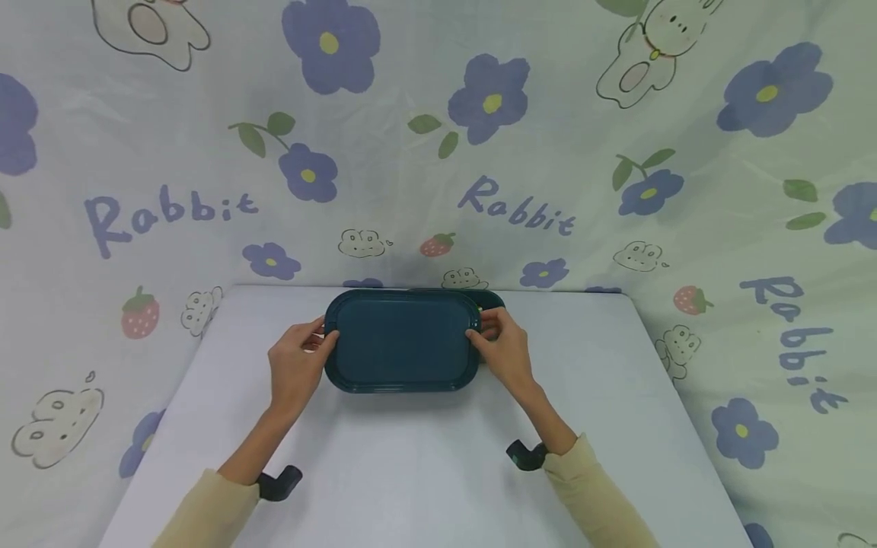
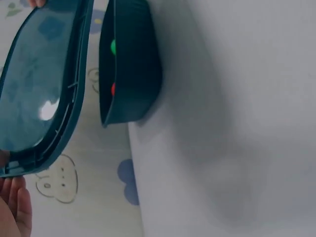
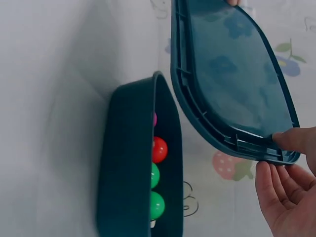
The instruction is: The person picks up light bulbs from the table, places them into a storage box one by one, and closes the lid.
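Note:
A dark teal lid (image 1: pixel 404 342) with rounded corners and a raised rim is held up by both hands. At its left end my left hand (image 1: pixel 296 367) pinches the rim between thumb and fingers. The opposite end is pinched the same way by my right hand (image 1: pixel 507 354). Below and behind the lid, a matching teal box (image 3: pixel 126 158) stands on the table without touching it, mostly hidden in the head view. Inside the box, the right wrist view shows a red ball (image 3: pixel 159 149), green balls (image 3: pixel 157 205) and part of a pink ball (image 3: pixel 155 119).
The white table (image 1: pixel 425 472) reaches back to a hanging cloth (image 1: pixel 397 152) printed with flowers, rabbits and strawberries. The box stands near the table's far edge. A black device (image 1: pixel 279 484) sits at the left wrist, and another black device (image 1: pixel 527 455) at the right.

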### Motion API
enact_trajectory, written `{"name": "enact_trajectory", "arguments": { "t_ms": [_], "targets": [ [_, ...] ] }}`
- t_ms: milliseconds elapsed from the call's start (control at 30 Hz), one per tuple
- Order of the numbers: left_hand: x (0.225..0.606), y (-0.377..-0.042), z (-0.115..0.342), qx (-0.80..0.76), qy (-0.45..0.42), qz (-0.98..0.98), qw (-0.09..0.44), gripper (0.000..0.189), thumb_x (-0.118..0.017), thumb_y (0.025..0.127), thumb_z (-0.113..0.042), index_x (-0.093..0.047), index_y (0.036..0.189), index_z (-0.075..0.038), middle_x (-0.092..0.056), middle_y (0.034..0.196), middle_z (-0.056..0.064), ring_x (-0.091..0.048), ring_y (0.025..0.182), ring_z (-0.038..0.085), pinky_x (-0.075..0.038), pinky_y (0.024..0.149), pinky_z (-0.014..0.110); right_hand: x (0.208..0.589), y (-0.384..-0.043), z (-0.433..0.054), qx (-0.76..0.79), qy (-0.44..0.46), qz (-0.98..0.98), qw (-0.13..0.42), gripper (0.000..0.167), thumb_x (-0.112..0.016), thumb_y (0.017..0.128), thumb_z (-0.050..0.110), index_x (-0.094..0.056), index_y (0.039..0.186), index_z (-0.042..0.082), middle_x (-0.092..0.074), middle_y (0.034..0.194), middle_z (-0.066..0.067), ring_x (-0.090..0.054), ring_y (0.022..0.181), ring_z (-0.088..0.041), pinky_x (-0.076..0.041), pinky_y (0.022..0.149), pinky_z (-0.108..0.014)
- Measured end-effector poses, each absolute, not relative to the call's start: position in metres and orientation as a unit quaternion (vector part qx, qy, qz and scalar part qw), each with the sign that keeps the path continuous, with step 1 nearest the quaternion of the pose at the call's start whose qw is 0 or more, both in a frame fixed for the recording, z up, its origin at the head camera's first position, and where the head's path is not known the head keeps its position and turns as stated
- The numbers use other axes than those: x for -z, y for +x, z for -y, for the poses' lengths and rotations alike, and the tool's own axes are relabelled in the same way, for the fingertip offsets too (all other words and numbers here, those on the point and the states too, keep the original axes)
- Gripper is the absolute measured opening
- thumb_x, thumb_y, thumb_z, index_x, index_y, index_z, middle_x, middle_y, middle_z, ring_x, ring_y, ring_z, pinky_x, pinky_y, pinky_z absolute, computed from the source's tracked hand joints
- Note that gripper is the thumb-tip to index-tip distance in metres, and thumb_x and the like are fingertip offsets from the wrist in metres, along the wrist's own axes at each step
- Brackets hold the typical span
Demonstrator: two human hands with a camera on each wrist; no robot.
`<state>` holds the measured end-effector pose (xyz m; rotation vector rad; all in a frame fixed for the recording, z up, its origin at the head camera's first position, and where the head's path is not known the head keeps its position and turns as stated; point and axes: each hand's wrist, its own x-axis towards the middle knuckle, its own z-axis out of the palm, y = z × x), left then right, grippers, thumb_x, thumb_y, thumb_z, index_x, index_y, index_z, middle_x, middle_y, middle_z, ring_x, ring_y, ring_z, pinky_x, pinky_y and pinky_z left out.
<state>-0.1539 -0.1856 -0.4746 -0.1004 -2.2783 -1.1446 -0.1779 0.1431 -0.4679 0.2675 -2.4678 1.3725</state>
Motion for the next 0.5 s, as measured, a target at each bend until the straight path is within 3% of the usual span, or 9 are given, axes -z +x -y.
{"name": "enact_trajectory", "arguments": {
  "t_ms": [500],
  "targets": [
    [0.465, -0.168, 0.163, 0.426, -0.043, 0.839, 0.336, 0.035, -0.078, 0.086, -0.007, -0.070, 0.119, 0.005, -0.066, 0.096, 0.019, -0.068, 0.079, 0.030, -0.039, 0.074, 0.003, 0.458, -0.179, -0.151, -0.434, 0.078, 0.877, 0.191, 0.038, -0.080, 0.085, 0.007, -0.061, 0.116, -0.003, -0.068, 0.098, -0.015, -0.067, 0.084, -0.026, -0.057, 0.073, -0.037]
  ]
}}
